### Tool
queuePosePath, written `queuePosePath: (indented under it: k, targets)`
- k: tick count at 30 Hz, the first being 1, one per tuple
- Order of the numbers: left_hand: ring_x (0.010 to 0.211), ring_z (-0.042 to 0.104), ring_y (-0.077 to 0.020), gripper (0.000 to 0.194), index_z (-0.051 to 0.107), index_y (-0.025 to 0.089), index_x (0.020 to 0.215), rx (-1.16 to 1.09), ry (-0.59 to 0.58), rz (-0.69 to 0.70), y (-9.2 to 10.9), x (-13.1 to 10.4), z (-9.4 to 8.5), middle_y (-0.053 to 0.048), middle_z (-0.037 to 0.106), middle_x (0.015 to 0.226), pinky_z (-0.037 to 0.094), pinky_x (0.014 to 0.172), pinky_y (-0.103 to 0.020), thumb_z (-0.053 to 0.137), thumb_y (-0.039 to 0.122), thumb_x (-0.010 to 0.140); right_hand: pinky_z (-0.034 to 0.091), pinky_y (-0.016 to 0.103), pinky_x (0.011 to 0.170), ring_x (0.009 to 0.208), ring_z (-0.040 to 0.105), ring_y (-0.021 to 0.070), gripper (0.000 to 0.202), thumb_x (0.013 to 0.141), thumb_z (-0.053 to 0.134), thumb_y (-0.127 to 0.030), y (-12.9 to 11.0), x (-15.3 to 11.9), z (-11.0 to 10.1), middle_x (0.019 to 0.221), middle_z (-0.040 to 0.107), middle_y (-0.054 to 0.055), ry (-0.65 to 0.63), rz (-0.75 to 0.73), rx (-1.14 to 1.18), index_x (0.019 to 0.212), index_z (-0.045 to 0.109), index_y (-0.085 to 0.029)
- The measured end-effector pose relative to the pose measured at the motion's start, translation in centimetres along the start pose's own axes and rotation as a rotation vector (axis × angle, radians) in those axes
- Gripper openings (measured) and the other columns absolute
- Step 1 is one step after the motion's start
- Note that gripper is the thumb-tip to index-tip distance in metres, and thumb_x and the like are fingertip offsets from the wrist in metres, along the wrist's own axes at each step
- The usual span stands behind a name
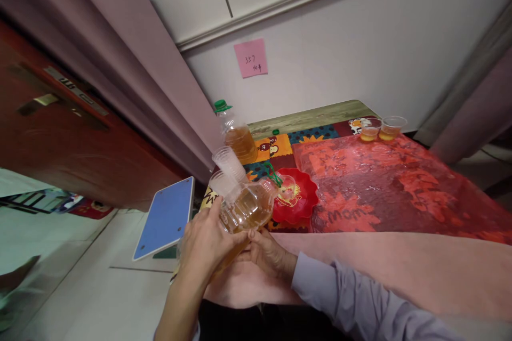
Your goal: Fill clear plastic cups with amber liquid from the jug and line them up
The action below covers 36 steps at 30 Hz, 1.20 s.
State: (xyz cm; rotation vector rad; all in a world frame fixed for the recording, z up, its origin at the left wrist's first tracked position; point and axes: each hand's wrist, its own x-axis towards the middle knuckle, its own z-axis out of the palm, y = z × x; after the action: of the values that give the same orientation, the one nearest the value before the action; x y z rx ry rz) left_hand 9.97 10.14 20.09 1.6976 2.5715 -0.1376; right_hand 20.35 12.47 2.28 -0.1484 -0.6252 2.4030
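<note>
A big clear plastic bottle of amber liquid (256, 205) is tilted, its mouth pointing right over a red scalloped plate (306, 208). A green ring hangs at the bottle's neck. My left hand (208, 234) wraps round the bottle's body from the left. Underneath and on the near side, my right hand (270, 253) grips it with bent fingers. A clear plastic cup (288, 185) appears to sit in the plate just beyond the bottle's mouth; whether liquid is flowing I cannot tell. Behind the bottle stands a stack of clear plastic cups (230, 165).
A second bottle (240, 141) with a green cap stands at the back left, near a small green cap (276, 132). Two cups (370, 130) with some yellow liquid stand at the far right. Red patterned cloth (352, 181) covers the table. A blue board (166, 218) is at left.
</note>
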Motion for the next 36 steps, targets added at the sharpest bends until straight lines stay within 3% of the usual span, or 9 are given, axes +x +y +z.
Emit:
queuePosePath:
  k: [17,23,27,36]
  targets:
    - [0.128,0.072,-0.0462,0.088,0.058,0.017,0.152,-0.033,0.01,0.012,0.35,0.11,-0.17,-0.024,0.076,0.134,0.054,0.106,-0.055,0.075,0.067,0.082,0.063,0.057,0.102,0.11,0.079,0.0301,0.074,0.081,0.092,-0.071,0.12,0.07,-0.27,0.126,0.081,0.01,0.003,0.002,-0.012,0.133,0.064,-0.025]
    - [0.13,0.072,-0.0461,0.091,0.056,0.017,0.155,-0.019,0.008,0.002,0.35,0.11,-0.1,-0.024,0.076,0.134,0.054,0.106,-0.055,0.076,0.068,0.082,0.064,0.056,0.101,0.11,0.079,0.0298,0.079,0.081,0.092,-0.07,0.13,0.03,-0.23,0.13,0.08,0.01,0.004,0.005,0.001,0.139,0.062,-0.027]
    - [0.132,0.071,-0.046,0.094,0.053,0.017,0.159,-0.017,-0.004,-0.005,0.37,0.1,-0.15,-0.025,0.074,0.139,0.053,0.108,-0.055,0.076,0.067,0.082,0.064,0.056,0.101,0.109,0.08,0.03,0.075,0.08,0.093,-0.071,0.14,0.06,-0.24,0.125,0.082,0.01,0.006,0.007,-0.006,0.134,0.066,-0.025]
    - [0.132,0.071,-0.0462,0.089,0.056,0.017,0.157,-0.019,0.006,0.003,0.26,0.06,-0.26,-0.024,0.076,0.135,0.054,0.109,-0.055,0.076,0.06,0.083,0.062,0.061,0.104,0.117,0.079,0.0338,0.078,0.077,0.094,-0.072,0.12,0.11,-0.07,0.124,0.082,0.011,0.012,0.007,0.001,0.133,0.066,-0.025]
